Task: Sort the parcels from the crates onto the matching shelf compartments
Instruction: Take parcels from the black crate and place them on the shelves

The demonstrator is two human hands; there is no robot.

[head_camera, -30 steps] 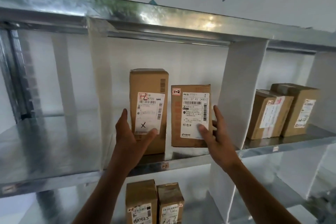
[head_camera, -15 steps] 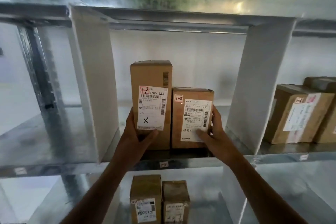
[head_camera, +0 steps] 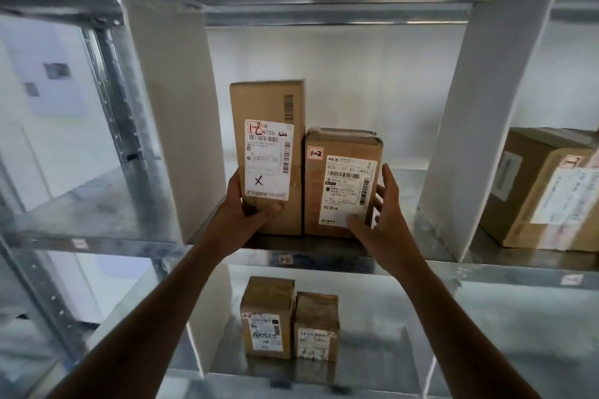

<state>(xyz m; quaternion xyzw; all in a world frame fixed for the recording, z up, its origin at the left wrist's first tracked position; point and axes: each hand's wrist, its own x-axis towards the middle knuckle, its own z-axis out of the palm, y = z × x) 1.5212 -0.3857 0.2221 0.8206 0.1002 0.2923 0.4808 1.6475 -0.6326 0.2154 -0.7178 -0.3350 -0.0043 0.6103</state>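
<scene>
Two parcels stand upright, touching side by side, in the middle compartment of the shelf (head_camera: 324, 252), both marked 1-2. Now the left hand (head_camera: 246, 217) grips the tall parcel (head_camera: 269, 104) low on its outer edge, thumb across the front. The right hand (head_camera: 379, 223) lies along the short parcel (head_camera: 337, 146) on its right side, fingers (head_camera: 390, 186) straight, thumb pressing the label. Letting go looks next.

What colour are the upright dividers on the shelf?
The dividers are plain white; the head view shows it best.
</scene>
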